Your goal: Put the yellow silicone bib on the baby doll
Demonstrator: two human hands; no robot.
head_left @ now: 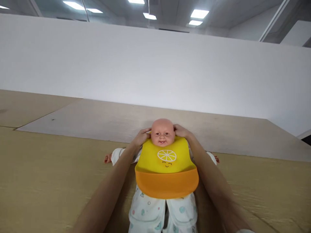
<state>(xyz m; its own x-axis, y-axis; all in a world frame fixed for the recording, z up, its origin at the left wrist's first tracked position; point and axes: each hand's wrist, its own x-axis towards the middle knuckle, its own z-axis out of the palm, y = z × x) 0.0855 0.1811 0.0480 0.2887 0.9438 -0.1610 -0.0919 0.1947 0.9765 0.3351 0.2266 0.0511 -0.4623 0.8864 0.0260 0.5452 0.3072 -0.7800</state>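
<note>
A baby doll [163, 125] lies on its back on the wooden surface, arms stretched out to both sides, in white patterned clothes [148, 207]. Over its chest is a yellow bib [155, 163] with a white citrus slice print and an orange catch pocket. My left hand [142, 137] is beside the doll's head at the bib's neck edge, its fingers closed on the strap there. On the other side of the head, my right hand [181, 130] also grips the bib's neck strap. The fingertips of both hands and the strap ends are partly hidden behind the head and neck.
A pale wooden tabletop [60, 171] spreads around the doll, with a greyer panel [116, 119] beyond its head. Behind that stands a white partition [155, 71]. Glass panes and ceiling lights [199, 14] show above it.
</note>
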